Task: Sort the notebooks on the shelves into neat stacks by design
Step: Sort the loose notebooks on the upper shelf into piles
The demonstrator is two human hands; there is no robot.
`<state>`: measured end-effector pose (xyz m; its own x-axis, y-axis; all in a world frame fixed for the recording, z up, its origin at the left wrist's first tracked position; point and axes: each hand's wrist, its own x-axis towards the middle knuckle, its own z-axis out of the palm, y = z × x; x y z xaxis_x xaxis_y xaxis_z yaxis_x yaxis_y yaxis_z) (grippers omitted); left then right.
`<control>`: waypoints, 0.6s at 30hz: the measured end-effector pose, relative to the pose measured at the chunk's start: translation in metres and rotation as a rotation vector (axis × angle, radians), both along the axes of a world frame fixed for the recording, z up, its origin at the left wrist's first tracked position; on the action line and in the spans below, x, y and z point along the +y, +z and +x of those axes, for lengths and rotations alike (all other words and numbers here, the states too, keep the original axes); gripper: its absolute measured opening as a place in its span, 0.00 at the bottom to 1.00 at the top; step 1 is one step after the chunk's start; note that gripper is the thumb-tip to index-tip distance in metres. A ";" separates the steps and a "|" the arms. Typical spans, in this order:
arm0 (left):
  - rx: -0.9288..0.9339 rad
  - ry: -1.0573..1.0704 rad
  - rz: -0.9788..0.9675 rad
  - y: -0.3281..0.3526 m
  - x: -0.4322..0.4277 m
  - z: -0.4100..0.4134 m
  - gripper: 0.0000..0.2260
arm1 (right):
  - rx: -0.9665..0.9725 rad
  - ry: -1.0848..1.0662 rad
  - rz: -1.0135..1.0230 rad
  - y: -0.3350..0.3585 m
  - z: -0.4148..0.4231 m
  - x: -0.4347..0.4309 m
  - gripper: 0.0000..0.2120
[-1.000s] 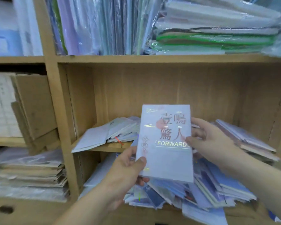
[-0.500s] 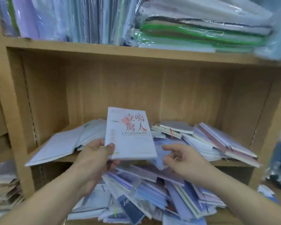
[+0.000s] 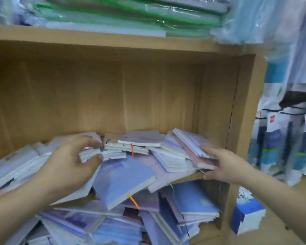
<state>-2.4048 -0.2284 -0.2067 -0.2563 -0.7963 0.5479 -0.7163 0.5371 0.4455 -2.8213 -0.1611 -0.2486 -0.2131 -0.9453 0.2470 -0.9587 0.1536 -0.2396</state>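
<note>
A loose heap of notebooks [image 3: 166, 156] covers the floor of an open wooden shelf compartment [image 3: 113, 96]. They lie flat, tilted and overlapping, in no order. Most have pale lilac, blue or white covers and cream page edges, and a red ribbon [image 3: 132, 149] hangs from one near the middle. A blue notebook [image 3: 124, 181] with an orange ribbon [image 3: 133, 201] tips forward over the shelf's front edge.

The left hand [image 3: 69, 163] reaches in at the left, its thumb and curled fingers pinching the edges of a few white notebooks [image 3: 90, 153]. The right hand [image 3: 224, 163] grips a pink-edged notebook [image 3: 196, 157] at the heap's right end, thumb on top and fingers underneath.

The compartment below holds a second jumble [image 3: 193, 202] of blue and purple notebooks. The shelf above carries plastic-wrapped packs [image 3: 131, 18], some of them green. To the right of the shelf unit a blue and white box [image 3: 247, 214] sits low down, and packets [image 3: 288, 138] hang behind it. The whole view is somewhat blurred.
</note>
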 end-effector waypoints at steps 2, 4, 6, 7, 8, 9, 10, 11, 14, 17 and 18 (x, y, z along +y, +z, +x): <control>-0.157 -0.226 0.050 0.002 0.003 -0.050 0.15 | 0.092 -0.028 -0.049 -0.007 -0.006 -0.001 0.38; -0.348 -0.411 0.006 -0.004 -0.006 -0.100 0.22 | 0.174 -0.025 -0.067 -0.011 -0.011 -0.001 0.28; -0.503 -0.434 0.008 -0.010 -0.016 -0.140 0.25 | 0.128 -0.012 -0.190 -0.013 -0.022 -0.003 0.18; -0.569 -0.406 -0.001 -0.012 -0.021 -0.156 0.27 | 0.033 -0.023 -0.296 -0.013 -0.027 -0.005 0.15; -0.639 -0.360 -0.028 -0.014 -0.026 -0.169 0.28 | -0.094 -0.046 -0.396 -0.011 -0.032 -0.007 0.14; -0.706 -0.305 -0.062 -0.014 -0.028 -0.180 0.28 | -0.208 -0.071 -0.459 -0.008 -0.034 -0.010 0.13; -0.748 -0.259 -0.095 -0.012 -0.029 -0.188 0.28 | -0.279 -0.091 -0.481 -0.007 -0.034 -0.012 0.12; -0.792 -0.224 -0.118 -0.011 -0.029 -0.193 0.26 | -0.300 -0.094 -0.472 -0.006 -0.030 -0.013 0.12; -0.967 -0.234 -0.204 -0.010 -0.027 -0.199 0.18 | -0.086 -0.021 -0.338 -0.010 -0.014 -0.012 0.19; -0.999 -0.275 -0.193 -0.005 -0.034 -0.194 0.18 | 0.276 0.111 -0.201 -0.023 0.006 -0.016 0.27; -0.990 -0.279 -0.181 -0.003 -0.038 -0.190 0.18 | 0.282 0.133 -0.172 -0.024 0.010 -0.019 0.28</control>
